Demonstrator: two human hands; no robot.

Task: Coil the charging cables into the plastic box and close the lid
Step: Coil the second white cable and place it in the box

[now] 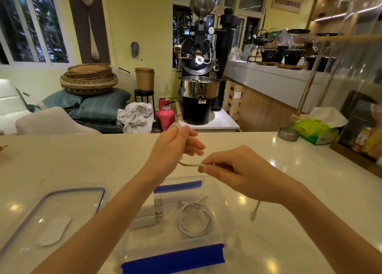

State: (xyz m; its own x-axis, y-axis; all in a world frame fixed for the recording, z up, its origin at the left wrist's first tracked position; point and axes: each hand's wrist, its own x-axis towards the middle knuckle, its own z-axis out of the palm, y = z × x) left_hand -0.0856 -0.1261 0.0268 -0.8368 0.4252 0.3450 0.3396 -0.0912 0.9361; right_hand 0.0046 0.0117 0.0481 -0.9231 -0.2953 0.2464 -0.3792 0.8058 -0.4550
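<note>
A clear plastic box [219,193] with blue latches sits open on the white counter in front of me. Inside it lie a coiled white cable [194,220] and a white charger plug [144,220]. Above the box, my left hand [175,147] is closed around loops of a second white cable [189,164]. My right hand [233,168] pinches that cable's free length, which runs across from my left hand. Its loose end with a plug [253,212] dangles below my right wrist. The clear lid [62,195] with a purple seal lies flat to the left of the box.
A green tissue pack [314,132] and a small metal tin [288,134] stand at the counter's far right, next to a wooden stand. Beyond the counter's far edge are a coffee roaster, a pink gas cylinder, cushions and baskets.
</note>
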